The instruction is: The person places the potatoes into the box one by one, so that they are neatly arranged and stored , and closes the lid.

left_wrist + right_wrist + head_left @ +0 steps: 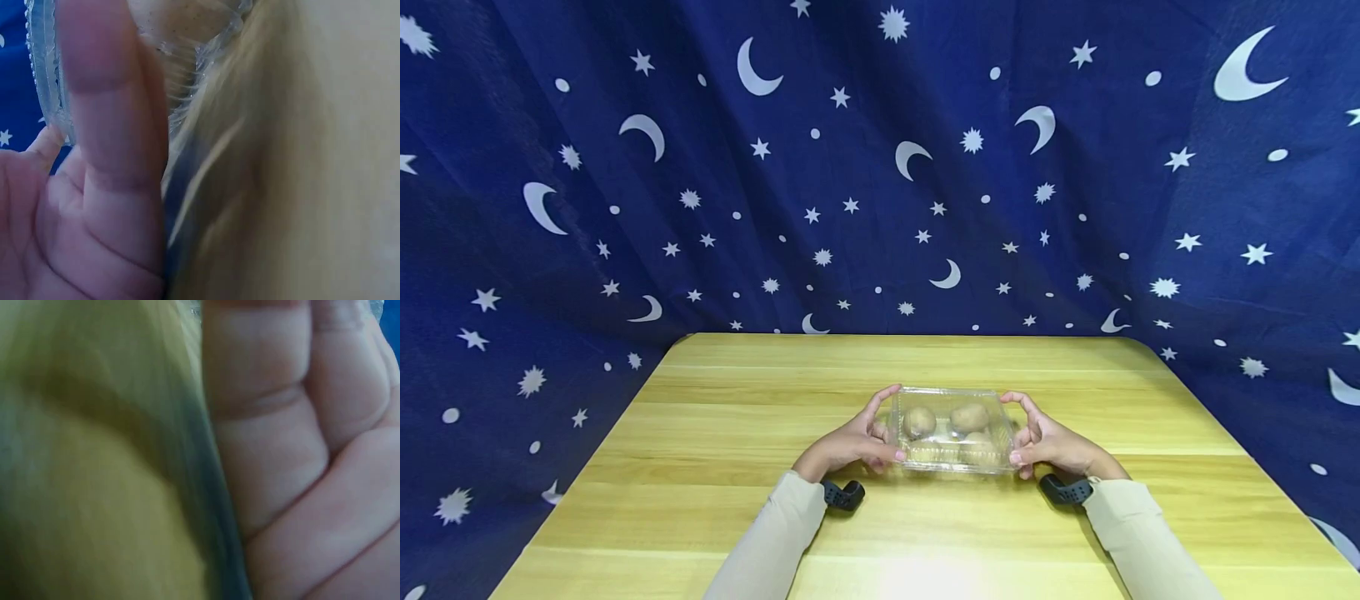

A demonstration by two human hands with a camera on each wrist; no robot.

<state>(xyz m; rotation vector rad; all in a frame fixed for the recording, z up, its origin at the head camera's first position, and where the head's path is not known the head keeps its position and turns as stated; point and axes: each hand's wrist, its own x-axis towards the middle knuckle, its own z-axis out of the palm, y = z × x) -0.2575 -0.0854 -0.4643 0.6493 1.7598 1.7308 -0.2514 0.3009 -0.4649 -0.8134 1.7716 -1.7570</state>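
Observation:
A clear plastic box point(951, 467) is held between both hands over the middle of the table. Several potatoes point(970, 417), round and light brown, show through its clear plastic. My left hand point(850, 442) grips the left end, thumb at the near corner and index finger at the far corner. At the opposite end my right hand point(1054, 443) holds on in the same way. In the left wrist view, part of a potato point(184, 17) appears behind the fingers. The right wrist view is mostly filled by the hand point(275, 425), with only a sliver of plastic at the top.
The light wood table point(700, 467) has rounded far corners. Behind it and at its sides hangs a dark blue curtain point(865, 167) with white moons and stars. Each wrist wears a black band, the left band point(844, 495) and the right band point(1064, 490).

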